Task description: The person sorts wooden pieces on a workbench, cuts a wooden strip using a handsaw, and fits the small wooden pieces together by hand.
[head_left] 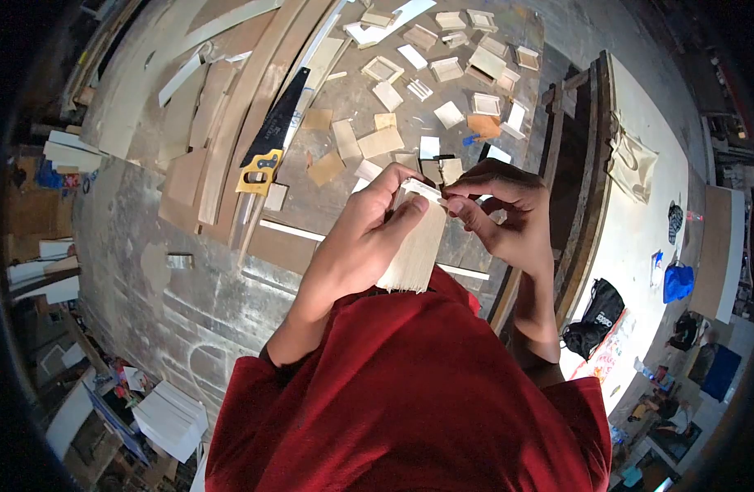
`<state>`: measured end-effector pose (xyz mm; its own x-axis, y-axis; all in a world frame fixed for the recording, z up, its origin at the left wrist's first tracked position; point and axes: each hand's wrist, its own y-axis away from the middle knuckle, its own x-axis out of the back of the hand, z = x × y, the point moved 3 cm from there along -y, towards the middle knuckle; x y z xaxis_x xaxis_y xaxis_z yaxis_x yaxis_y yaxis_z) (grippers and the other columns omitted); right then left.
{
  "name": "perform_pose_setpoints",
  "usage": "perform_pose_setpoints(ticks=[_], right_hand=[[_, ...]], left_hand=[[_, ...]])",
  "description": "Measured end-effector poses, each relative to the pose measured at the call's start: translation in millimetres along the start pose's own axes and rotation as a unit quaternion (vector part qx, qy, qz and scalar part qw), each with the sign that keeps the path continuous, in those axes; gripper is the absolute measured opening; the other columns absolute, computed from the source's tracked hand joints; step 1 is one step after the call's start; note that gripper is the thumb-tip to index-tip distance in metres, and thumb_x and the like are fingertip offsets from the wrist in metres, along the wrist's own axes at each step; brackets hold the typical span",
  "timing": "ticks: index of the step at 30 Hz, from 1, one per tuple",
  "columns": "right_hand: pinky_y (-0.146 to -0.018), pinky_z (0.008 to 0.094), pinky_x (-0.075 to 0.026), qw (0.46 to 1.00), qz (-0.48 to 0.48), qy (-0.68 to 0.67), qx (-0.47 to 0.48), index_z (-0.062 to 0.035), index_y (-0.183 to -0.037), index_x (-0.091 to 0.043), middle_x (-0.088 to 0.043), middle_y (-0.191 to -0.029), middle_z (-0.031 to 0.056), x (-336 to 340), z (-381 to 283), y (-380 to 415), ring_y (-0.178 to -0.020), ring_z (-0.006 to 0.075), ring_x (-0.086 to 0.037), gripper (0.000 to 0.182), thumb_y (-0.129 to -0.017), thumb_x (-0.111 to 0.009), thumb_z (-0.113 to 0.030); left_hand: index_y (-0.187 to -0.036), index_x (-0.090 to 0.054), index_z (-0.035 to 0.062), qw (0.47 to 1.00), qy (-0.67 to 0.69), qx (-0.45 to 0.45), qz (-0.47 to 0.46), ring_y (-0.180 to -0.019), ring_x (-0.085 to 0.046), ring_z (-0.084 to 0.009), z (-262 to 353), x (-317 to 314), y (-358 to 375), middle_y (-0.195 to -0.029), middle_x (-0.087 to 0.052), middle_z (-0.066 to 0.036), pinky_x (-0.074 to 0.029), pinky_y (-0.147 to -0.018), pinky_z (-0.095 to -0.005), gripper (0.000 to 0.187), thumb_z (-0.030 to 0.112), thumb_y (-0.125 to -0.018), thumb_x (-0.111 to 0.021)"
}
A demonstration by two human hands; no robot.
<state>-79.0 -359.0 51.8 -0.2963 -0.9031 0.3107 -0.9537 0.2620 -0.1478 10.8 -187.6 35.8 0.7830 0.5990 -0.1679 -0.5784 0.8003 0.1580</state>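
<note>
Holding pale flat wooden slat (414,250) near the chest: left hand (356,246) grip wrapped around it, right hand (504,213) pinching its top edge. Thin wood could split if pinch twists.

From my feed, the left hand (356,242) covers much of the wooden piece (414,246); its lower end sinks behind the red shirt (410,394). The handsaw (270,139) blade's tip hides among planks. Far frames (475,41) blur together.
</note>
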Motion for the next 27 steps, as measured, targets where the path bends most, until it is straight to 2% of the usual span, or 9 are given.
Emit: perform_pose_setpoints(ticks=[4,6,9,12,19,27], right_hand=[[-0.055,0.0228,-0.051,1.0,0.003,-0.007,-0.006,-0.0045,-0.096,-0.078,-0.072,-0.084,0.0053,1.8,1.0,2.3,-0.073,0.0089,-0.067,0.015,-0.083,-0.078,0.001],[-0.057,0.0228,-0.053,0.997,-0.012,0.054,0.047,-0.0021,-0.097,-0.078,-0.073,-0.088,0.008,4.5,-0.9,2.5,-0.074,0.013,-0.07,0.014,-0.083,-0.077,0.001],[-0.056,0.0225,-0.052,0.994,0.005,0.085,0.071,-0.0036,-0.095,-0.078,-0.073,-0.086,0.0087,8.0,-5.6,1.5,-0.072,0.013,-0.07,0.015,-0.081,-0.077,0.001],[-0.054,0.0249,-0.051,0.995,0.02,0.07,0.067,-0.0046,-0.092,-0.078,-0.072,-0.08,0.007,10.1,-3.2,1.7,-0.069,0.0128,-0.068,0.01,-0.083,-0.078,-0.002],[-0.055,0.0226,-0.053,0.999,0.006,0.044,0.029,-0.0026,-0.092,-0.079,-0.074,-0.084,0.0097,15.5,4.1,6.3,-0.07,0.0132,-0.071,0.013,-0.08,-0.078,0.001],[-0.056,0.0231,-0.054,0.99,0.028,0.11,0.078,-0.0054,-0.091,-0.079,-0.074,-0.084,0.0072,17.0,-8.0,6.1,-0.074,0.0133,-0.071,0.014,-0.078,-0.079,0.0]], left_hand=[[-0.116,-0.055,-0.0007,0.999,-0.047,0.007,-0.004,-0.081,-0.049,-0.0045,-1.3,2.1,-1.5,-0.088,-0.06,-0.002,-0.044,-0.071,-0.0243,0.016,0.011,-0.105,-0.055],[-0.116,-0.055,-0.001,0.999,-0.045,0.005,-0.006,-0.082,-0.05,-0.0046,-1.0,0.9,-2.6,-0.088,-0.061,-0.002,-0.044,-0.072,-0.0244,0.017,0.012,-0.105,-0.056],[-0.118,-0.055,-0.0013,0.999,-0.035,-0.001,-0.004,-0.084,-0.052,-0.005,1.8,-3.9,-3.6,-0.091,-0.063,-0.004,-0.046,-0.074,-0.0248,0.019,0.013,-0.105,-0.056],[-0.12,-0.055,-0.0016,1.0,-0.018,0.004,0.0,-0.086,-0.054,-0.0055,0.7,-5.4,-3.5,-0.093,-0.065,-0.005,-0.047,-0.076,-0.0253,0.022,0.013,-0.105,-0.057],[-0.121,-0.055,-0.0018,0.998,-0.056,0.009,-0.02,-0.084,-0.054,-0.0064,3.0,-4.0,-6.9,-0.092,-0.065,-0.006,-0.047,-0.074,-0.0264,0.023,0.014,-0.104,-0.058],[-0.118,-0.055,-0.0015,0.996,-0.081,-0.017,-0.012,-0.079,-0.051,-0.0065,5.0,-5.0,-7.9,-0.087,-0.064,-0.006,-0.046,-0.07,-0.0265,0.021,0.014,-0.104,-0.058]])
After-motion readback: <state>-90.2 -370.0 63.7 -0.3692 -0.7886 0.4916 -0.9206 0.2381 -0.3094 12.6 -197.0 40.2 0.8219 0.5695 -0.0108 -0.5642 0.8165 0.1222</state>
